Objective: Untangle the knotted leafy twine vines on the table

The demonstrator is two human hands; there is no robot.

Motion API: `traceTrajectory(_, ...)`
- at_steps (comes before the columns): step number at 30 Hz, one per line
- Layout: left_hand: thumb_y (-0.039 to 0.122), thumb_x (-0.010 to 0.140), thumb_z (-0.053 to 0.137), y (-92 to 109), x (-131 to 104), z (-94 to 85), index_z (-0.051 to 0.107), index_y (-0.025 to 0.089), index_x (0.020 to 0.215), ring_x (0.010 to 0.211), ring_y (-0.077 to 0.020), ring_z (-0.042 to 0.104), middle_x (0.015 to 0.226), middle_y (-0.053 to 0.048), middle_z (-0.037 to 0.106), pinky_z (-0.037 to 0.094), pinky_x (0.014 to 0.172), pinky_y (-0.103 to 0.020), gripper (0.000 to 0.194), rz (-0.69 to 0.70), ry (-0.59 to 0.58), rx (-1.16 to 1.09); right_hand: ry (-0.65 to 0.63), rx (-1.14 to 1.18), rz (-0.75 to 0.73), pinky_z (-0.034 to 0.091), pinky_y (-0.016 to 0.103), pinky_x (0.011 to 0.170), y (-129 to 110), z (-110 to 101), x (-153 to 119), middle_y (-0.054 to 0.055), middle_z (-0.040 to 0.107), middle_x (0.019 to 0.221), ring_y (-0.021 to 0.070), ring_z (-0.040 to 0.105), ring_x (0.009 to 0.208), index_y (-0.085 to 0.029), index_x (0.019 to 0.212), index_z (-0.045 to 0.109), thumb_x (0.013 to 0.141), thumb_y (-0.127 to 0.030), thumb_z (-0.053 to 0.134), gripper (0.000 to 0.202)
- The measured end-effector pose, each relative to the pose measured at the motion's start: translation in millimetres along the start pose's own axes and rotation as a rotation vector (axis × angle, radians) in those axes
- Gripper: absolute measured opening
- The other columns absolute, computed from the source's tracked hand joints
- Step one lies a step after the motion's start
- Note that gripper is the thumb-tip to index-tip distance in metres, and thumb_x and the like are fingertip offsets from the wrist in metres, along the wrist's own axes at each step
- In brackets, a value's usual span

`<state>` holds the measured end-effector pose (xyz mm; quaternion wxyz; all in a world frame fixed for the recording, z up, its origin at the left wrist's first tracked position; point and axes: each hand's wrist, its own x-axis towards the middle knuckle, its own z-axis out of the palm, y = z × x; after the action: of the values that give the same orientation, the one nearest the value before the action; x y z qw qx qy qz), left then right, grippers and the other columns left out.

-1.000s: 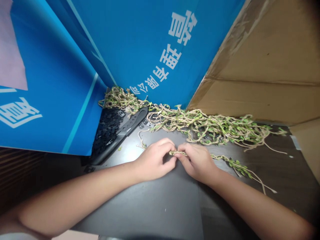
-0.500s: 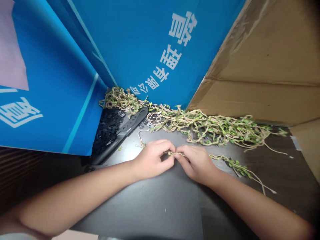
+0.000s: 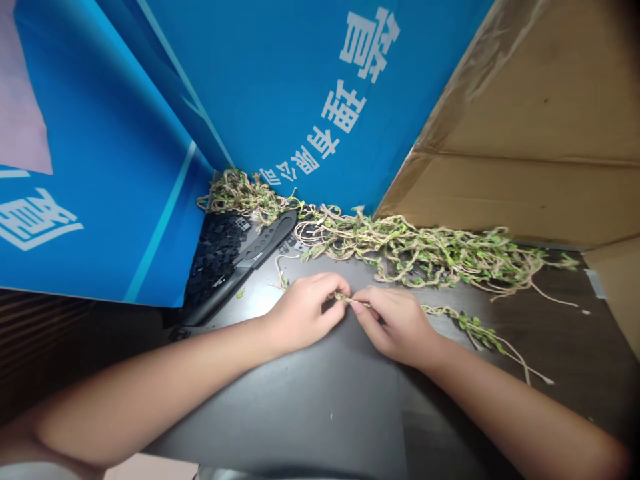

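Note:
Both hands pinch one strand of leafy twine (image 3: 473,325), beige cord with small green leaves woven along it. My left hand (image 3: 306,313) is closed on the strand between thumb and fingers, and a thin end of it shows beyond the knuckles. Close beside it, my right hand (image 3: 395,323) is also closed on the twine. From the right hand the strand runs rightward across the dark tabletop to a leafy tuft with loose cord tails. Only a short piece shows between the fingertips. Behind the hands lies a long tangled pile of the same twine (image 3: 430,250).
Blue panels with white lettering (image 3: 300,80) stand at the back and left, and a brown cardboard wall (image 3: 530,147) rises at the right. A black-handled tool (image 3: 245,267) lies by a heap of small black pieces (image 3: 213,250). A grey board (image 3: 300,413) lies beneath the hands.
My right hand has shifted slightly right, leaving a slightly wider gap between the fingertips. Both hands still hold the twine, and the camera view has tilted a little.

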<state>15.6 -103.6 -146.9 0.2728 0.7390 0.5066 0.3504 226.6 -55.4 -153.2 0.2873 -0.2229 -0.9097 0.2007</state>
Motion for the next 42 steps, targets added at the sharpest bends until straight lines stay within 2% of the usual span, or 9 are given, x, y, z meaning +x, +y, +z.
traceTrajectory(11, 0.022, 0.095, 0.063, 0.1, 0.3, 0.1, 0.065, 0.02, 0.101, 0.08, -0.0111, 0.063, 0.093, 0.002, 0.07, 0.045, 0.072, -0.023, 0.007, 0.007, 0.015, -0.024, 0.059, -0.084, 0.086, 0.044, 0.026, 0.072, 1.5, 3.0, 1.3, 0.0, 0.065, 0.084, 0.0134, 0.06, 0.074, -0.02, 0.101, 0.059, 0.105, -0.021, 0.05, 0.009)
traceTrajectory(19, 0.02, 0.099, 0.057, -1.5, 0.0, -1.0, 0.063, 0.021, 0.11, 0.094, -0.0146, 0.065, 0.103, -0.002, 0.07, 0.047, 0.082, -0.026, 0.013, 0.045, 0.02, -0.03, 0.014, -0.138, 0.069, 0.042, 0.029, 0.069, 4.5, 3.9, 1.6, 0.003, 0.06, 0.081, 0.0158, 0.055, 0.073, -0.019, 0.1, 0.062, 0.107, -0.021, 0.045, 0.018)
traceTrajectory(25, 0.024, 0.1, 0.055, -0.6, 0.4, -1.9, 0.062, 0.02, 0.106, 0.093, -0.016, 0.059, 0.1, -0.004, 0.063, 0.045, 0.083, -0.03, 0.01, 0.022, 0.003, -0.056, 0.028, -0.205, 0.019, 0.04, 0.03, 0.065, 3.4, 4.8, 2.2, 0.002, 0.055, 0.075, 0.0163, 0.05, 0.067, -0.018, 0.101, 0.062, 0.106, -0.018, 0.044, 0.019)
traceTrajectory(30, 0.024, 0.099, 0.055, 1.4, 0.9, -3.2, 0.058, 0.019, 0.105, 0.089, -0.0158, 0.056, 0.099, -0.004, 0.06, 0.043, 0.079, -0.03, 0.009, 0.022, 0.004, -0.041, 0.068, -0.152, 0.051, 0.046, 0.028, 0.071, 2.9, 6.5, 2.2, 0.004, 0.067, 0.091, 0.0157, 0.062, 0.077, -0.019, 0.115, 0.057, 0.105, -0.016, 0.046, 0.016)
traceTrajectory(35, 0.024, 0.098, 0.054, 2.4, 1.2, -2.8, 0.056, 0.019, 0.103, 0.086, -0.0152, 0.053, 0.098, -0.003, 0.058, 0.041, 0.075, -0.03, 0.007, -0.006, -0.028, -0.018, 0.051, -0.122, 0.005, 0.046, 0.029, 0.07, 0.9, 3.9, 2.6, 0.002, 0.062, 0.082, 0.0158, 0.058, 0.073, -0.021, 0.101, 0.054, 0.101, -0.01, 0.044, 0.014)
traceTrajectory(38, 0.024, 0.098, 0.054, 3.1, 1.3, -2.9, 0.055, 0.019, 0.101, 0.083, -0.0149, 0.052, 0.097, -0.003, 0.057, 0.04, 0.073, -0.029, 0.006, -0.021, -0.027, -0.012, 0.032, -0.048, 0.047, 0.047, 0.03, 0.075, -2.1, 0.7, 3.0, 0.004, 0.064, 0.091, 0.0166, 0.06, 0.081, -0.021, 0.105, 0.055, 0.099, -0.011, 0.047, 0.015)
traceTrajectory(42, 0.023, 0.098, 0.052, 3.4, 1.2, -3.3, 0.053, 0.018, 0.1, 0.087, -0.0162, 0.054, 0.099, -0.004, 0.058, 0.04, 0.074, -0.029, 0.006, -0.021, -0.037, -0.007, 0.043, 0.035, 0.055, 0.049, 0.029, 0.075, -3.3, -0.9, 2.5, 0.007, 0.066, 0.105, 0.0164, 0.062, 0.087, -0.022, 0.112, 0.058, 0.097, -0.019, 0.058, 0.015)
